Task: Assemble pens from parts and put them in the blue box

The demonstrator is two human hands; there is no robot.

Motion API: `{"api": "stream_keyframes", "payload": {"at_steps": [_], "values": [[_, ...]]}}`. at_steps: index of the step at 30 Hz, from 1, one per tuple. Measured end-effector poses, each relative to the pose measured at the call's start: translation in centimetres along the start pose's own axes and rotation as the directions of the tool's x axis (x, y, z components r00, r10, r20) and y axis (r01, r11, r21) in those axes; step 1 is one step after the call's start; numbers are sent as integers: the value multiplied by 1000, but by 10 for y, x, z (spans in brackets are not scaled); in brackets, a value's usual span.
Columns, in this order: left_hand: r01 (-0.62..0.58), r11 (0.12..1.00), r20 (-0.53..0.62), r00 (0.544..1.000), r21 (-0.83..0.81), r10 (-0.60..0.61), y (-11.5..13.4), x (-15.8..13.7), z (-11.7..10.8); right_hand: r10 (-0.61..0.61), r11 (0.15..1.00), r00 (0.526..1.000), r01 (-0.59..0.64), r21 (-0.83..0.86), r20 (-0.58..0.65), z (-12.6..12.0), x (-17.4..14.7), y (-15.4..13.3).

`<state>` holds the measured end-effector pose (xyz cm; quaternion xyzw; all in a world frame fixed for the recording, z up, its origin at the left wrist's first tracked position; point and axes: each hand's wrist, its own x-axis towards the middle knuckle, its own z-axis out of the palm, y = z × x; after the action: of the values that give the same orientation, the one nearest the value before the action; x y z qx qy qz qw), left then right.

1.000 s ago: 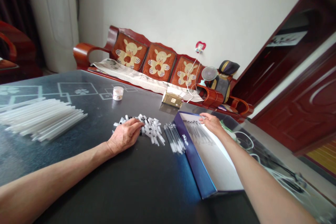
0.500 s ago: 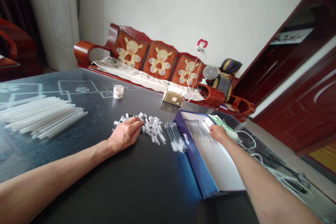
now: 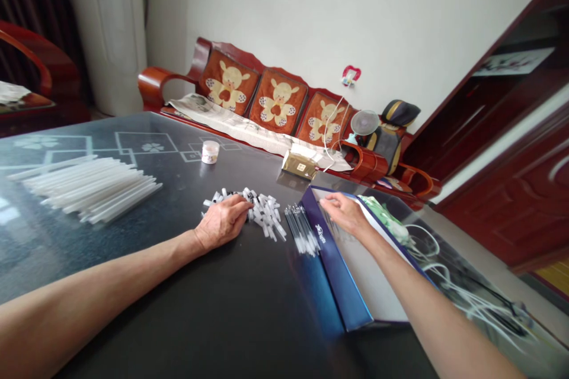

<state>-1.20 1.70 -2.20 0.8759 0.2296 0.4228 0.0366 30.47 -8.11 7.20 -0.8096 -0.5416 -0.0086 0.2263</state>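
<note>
My left hand (image 3: 224, 219) rests at a pile of short white and black pen caps (image 3: 269, 216), its fingers pressed together; whatever is between them is hidden. Over the far part of a long blue box (image 3: 340, 284) with a white inside is my right hand (image 3: 345, 214), fingers stretched out and nothing visible in them. Slim clear pens (image 3: 334, 230) lie in the box, partly covered by that hand. Between the caps and the box lies a bundle of dark-tipped pen refills (image 3: 302, 231). White pen barrels (image 3: 98, 188) are stacked at the left.
A small white round tub (image 3: 210, 152) and a gold tissue box (image 3: 299, 166) stand farther back on the dark table (image 3: 213, 314). Right of the blue box are a green and white bag (image 3: 384, 219) and white cables (image 3: 471, 296). A wooden sofa (image 3: 151, 80) stands beyond.
My right hand has moved left inside the box, away from its right side, and its fingers have opened out. The left hand stays at the caps. The whole view has shifted slightly.
</note>
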Motion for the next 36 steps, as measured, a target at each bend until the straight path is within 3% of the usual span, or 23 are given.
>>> {"api": "stream_keyframes", "payload": {"at_steps": [5, 11, 16, 25, 32, 36], "values": [[7, 1000, 7, 1000, -16, -7, -1, 0, 1, 60, 998, 995, -58, -20, 83, 15, -20, -19], [15, 1000, 18, 1000, -19, -14, 0, 0, 0, 17, 998, 992, -24, 55, 122, 6, -37, 3], [27, 999, 33, 999, -22, -26, 0, 1, -1, -110, 985, 980, 86, 149, 165, 5, -39, 17], [34, 999, 46, 998, -29, -33, 2, 0, -1, -168, 983, 982, 173, -58, 91, 6, -51, 8], [59, 998, 43, 997, -9, -59, 2, 0, -1, -113, 975, 989, 128, -179, 90, 9, -50, -1], [96, 995, 41, 994, 11, -97, 2, 1, 0, -147, 921, 986, 166, -353, 79, 6, -50, -17]]}}
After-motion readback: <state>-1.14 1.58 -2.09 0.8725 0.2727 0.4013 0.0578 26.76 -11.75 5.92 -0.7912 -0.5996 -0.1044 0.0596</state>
